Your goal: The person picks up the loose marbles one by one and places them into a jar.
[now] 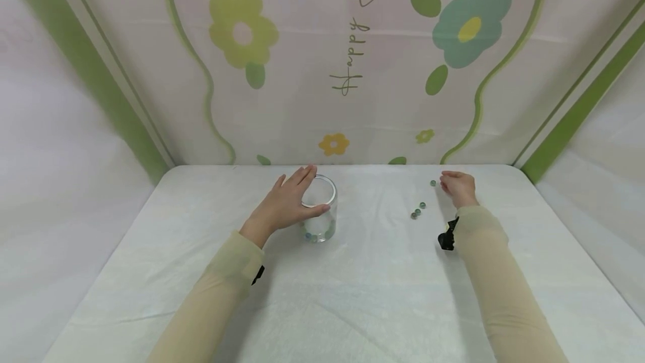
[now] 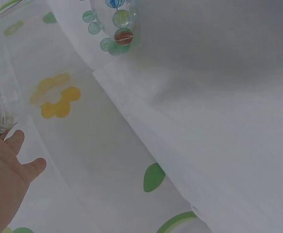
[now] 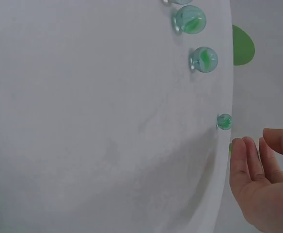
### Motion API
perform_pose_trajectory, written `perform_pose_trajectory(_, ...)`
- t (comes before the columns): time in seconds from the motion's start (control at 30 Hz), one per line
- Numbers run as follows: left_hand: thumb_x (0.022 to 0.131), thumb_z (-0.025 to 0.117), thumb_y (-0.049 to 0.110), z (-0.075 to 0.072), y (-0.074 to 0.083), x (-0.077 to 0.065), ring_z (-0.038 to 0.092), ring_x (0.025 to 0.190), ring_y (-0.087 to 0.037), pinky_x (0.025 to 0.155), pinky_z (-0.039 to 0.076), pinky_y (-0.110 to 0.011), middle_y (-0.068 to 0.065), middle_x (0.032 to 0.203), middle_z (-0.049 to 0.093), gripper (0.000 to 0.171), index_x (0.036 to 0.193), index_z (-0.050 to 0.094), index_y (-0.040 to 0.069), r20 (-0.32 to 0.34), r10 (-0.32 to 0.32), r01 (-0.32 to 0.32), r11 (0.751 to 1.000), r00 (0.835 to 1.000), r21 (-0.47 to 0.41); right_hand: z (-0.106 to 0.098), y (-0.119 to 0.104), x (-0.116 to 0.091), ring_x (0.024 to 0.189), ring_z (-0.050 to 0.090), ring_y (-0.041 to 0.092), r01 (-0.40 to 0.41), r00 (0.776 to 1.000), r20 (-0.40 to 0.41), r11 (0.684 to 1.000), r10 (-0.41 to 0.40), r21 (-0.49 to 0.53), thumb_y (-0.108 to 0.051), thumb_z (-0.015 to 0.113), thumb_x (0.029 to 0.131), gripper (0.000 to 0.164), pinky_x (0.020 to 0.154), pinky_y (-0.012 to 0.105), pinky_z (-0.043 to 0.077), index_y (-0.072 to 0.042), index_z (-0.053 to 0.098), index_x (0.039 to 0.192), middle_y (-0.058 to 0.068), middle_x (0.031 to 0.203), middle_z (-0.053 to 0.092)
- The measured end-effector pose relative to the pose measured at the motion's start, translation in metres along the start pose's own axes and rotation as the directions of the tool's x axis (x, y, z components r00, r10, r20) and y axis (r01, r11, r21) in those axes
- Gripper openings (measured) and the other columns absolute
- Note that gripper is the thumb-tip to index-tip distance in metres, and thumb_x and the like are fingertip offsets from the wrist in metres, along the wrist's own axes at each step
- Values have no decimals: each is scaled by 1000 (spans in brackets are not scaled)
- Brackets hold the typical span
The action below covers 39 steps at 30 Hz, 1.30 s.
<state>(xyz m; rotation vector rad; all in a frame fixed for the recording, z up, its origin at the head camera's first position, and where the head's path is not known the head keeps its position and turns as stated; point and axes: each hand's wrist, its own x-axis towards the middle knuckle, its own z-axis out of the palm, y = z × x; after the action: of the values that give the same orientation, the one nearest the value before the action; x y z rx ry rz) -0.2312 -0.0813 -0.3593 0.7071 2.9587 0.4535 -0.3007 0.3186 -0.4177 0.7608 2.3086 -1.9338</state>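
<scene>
A clear glass jar stands upright at the table's middle, with glass marbles lying in its bottom. My left hand spans the rim and holds it between thumb and fingers. In the left wrist view the jar's marbles show blue, yellow, red and green. Over on the right, my right hand hovers with bent fingers beside a single green marble. The right wrist view shows that marble just off the fingertips, and nothing shows between thumb and fingers.
Three more green marbles lie grouped between the jar and my right hand. A white cloth covers the table. Behind its far edge hangs a flower-printed curtain, and pale fabric walls rise at both sides.
</scene>
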Motion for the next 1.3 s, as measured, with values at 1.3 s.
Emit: perform_pose_trajectory(1.3, 87, 48, 67, 3, -2, 1, 16, 150, -19, 122, 12, -53, 1, 162, 14, 93, 155, 11, 15, -3, -5, 5, 1000, 1000, -10, 10, 16, 15, 74, 50, -7, 55, 998, 34, 989, -50, -141, -8, 50, 96, 44, 66, 9, 47, 2, 47, 139, -10, 94, 55)
